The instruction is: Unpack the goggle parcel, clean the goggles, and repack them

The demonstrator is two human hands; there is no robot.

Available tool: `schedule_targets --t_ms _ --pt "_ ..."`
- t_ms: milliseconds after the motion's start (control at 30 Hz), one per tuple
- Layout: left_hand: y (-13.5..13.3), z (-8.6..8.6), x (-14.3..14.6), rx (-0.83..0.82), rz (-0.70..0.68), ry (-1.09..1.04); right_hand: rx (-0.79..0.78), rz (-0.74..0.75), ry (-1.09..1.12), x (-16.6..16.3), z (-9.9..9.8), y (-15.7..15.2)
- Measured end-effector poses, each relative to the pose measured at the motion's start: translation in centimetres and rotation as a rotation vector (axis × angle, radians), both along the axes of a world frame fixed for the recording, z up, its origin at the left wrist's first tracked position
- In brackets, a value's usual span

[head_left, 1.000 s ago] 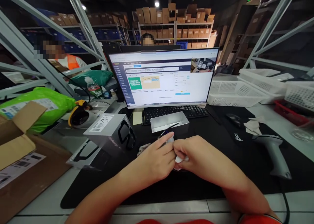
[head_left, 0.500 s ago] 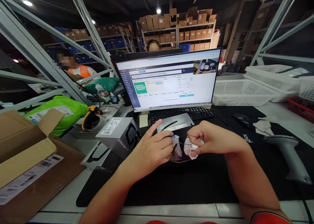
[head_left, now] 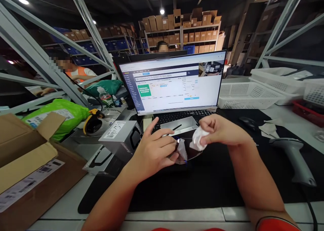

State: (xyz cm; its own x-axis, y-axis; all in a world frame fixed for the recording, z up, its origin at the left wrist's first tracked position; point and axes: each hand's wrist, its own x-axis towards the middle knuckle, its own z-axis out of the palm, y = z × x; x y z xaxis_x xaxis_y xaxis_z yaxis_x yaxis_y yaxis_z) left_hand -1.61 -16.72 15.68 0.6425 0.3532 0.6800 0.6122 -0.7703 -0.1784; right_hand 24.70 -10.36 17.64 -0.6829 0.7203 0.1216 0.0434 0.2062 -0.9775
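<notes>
My left hand (head_left: 153, 151) pinches the left side of a pair of glasses (head_left: 193, 154) between thumb and fingers, with the index finger raised. The glasses have tinted lenses, held low over the black desk mat; part of the frame is hidden behind my fingers. A pale, crumpled piece lies against the left lens, and I cannot make out whether it is tissue or film. My right hand (head_left: 221, 131) is closed on a crumpled white tissue (head_left: 198, 139) at the right lens. Just behind the glasses, an open silver box (head_left: 191, 123) sits in front of the keyboard.
A monitor (head_left: 172, 86) stands behind the keyboard (head_left: 163, 117). Two grey boxes with eyewear pictures (head_left: 118, 146) and an open cardboard box (head_left: 32, 170) are at left. On the right are a barcode scanner (head_left: 295, 156), a mouse (head_left: 248, 123) and white baskets (head_left: 249, 94). Two people are beyond.
My right hand has moved up slightly with the tissue, across the right lens. The left hand has shifted a little left and its fingers have spread along the glasses.
</notes>
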Motion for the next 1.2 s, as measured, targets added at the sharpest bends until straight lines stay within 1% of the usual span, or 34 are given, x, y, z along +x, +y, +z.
schedule_targets --t_ms 67,133,200,267,367,500,600,667,733,800,933,1000,1067,1100,1200 --pt "0.3 0.0 -0.2 -0.024 0.016 -0.087 -0.04 -0.171 0.153 0.4 -0.3 1.1" --pt "0.6 0.1 -0.5 -0.048 0.031 -0.163 -0.035 -0.322 0.301 0.7 -0.6 1.9" --pt "0.9 0.2 -1.0 -0.056 0.035 -0.218 -0.013 -0.446 0.415 1.2 -0.8 2.3" --pt "0.9 0.4 -1.5 -0.049 0.034 -0.242 0.017 -0.547 0.47 1.8 -0.7 2.3" --pt "0.8 0.6 -2.2 -0.012 0.034 -0.263 0.079 -0.657 0.483 2.6 -0.1 1.6" --pt "0.5 1.0 -2.7 0.072 0.044 -0.308 0.153 -0.709 0.425 3.0 0.4 -0.1" --pt "0.2 1.0 -2.5 0.09 0.065 -0.382 0.223 -0.807 0.394 2.0 0.2 -1.5" --pt "0.1 0.8 -2.2 0.089 0.112 -0.47 0.255 -0.867 0.331 0.5 -0.2 -2.3" --pt "0.1 0.5 -1.7 0.087 0.175 -0.555 0.237 -0.843 0.262 -1.5 -0.8 -2.8" --pt "0.1 0.1 -1.2 0.087 0.218 -0.61 0.161 -0.741 0.269 -3.6 -1.3 -3.0" --pt "0.1 -0.8 -0.4 0.076 0.205 -0.666 -0.129 -0.465 0.49 -6.9 -2.1 -3.1" --pt "0.1 -1.2 -0.1 0.06 0.204 -0.657 -0.232 -0.353 0.569 -8.0 -2.5 -3.4" --pt "0.0 -1.7 0.3 0.055 0.226 -0.612 -0.251 -0.293 0.589 -8.8 -3.1 -3.9" --pt "0.0 -1.9 0.4 0.062 0.237 -0.583 -0.242 -0.286 0.586 -9.2 -3.4 -4.2" --pt "-0.1 -2.4 0.7 0.091 0.28 -0.51 -0.225 -0.313 0.575 -10.1 -4.4 -4.8"
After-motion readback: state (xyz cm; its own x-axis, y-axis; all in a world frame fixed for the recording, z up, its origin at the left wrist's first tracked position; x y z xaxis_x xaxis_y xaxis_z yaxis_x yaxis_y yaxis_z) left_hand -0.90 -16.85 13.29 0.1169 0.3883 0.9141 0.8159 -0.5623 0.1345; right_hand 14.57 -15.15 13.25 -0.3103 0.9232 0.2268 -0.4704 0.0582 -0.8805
